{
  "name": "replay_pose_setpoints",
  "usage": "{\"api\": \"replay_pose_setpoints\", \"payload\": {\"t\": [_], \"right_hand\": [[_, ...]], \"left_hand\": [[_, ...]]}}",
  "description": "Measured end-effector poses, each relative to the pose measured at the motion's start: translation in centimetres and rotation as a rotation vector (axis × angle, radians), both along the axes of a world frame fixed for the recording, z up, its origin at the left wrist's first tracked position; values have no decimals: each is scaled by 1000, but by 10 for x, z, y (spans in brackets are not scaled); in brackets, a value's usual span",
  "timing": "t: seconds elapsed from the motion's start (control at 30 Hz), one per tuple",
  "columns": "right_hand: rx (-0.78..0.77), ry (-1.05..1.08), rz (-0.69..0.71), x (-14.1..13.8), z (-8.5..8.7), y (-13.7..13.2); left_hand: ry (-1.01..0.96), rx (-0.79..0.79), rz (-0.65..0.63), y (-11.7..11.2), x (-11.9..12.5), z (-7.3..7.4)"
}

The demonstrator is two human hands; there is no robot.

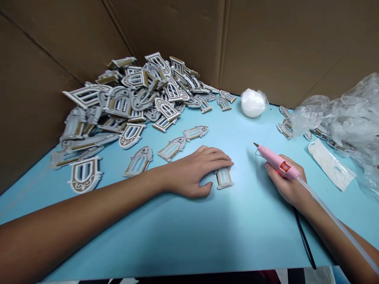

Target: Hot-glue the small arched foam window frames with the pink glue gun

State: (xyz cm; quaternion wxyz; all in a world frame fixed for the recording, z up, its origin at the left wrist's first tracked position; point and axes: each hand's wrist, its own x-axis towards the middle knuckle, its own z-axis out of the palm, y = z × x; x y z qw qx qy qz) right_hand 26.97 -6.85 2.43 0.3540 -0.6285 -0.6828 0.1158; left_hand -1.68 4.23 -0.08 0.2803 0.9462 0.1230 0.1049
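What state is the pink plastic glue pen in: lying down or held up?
Held up: the pink plastic glue pen rests in the right hand, tip above the blue tabletop.

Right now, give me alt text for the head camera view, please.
Two bare hands are on a pale blue tabletop: the left hand rests against a small arched window cutout, and the right hand holds a pink pen-shaped tool trailing a clear tube. A heap of similar cutouts lies against cardboard walls.
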Motion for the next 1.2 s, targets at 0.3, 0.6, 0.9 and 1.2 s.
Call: {"api": "replay_pose_setpoints", "payload": {"t": [0.3, 0.6, 0.9, 1.2], "right_hand": [[14, 6, 10, 0, 1, 0], [9, 9, -7, 0, 2, 0], [-13, -12, -10, -1, 3, 1], [-22, -38, 3, 1, 0, 0]], "left_hand": [[-39, -2, 303, 4, 3, -4], [87, -83, 107, 5, -5, 4], [-329, -288, 719, 6, 5, 1], [-197, -177, 486, 12, 2, 1]]}}
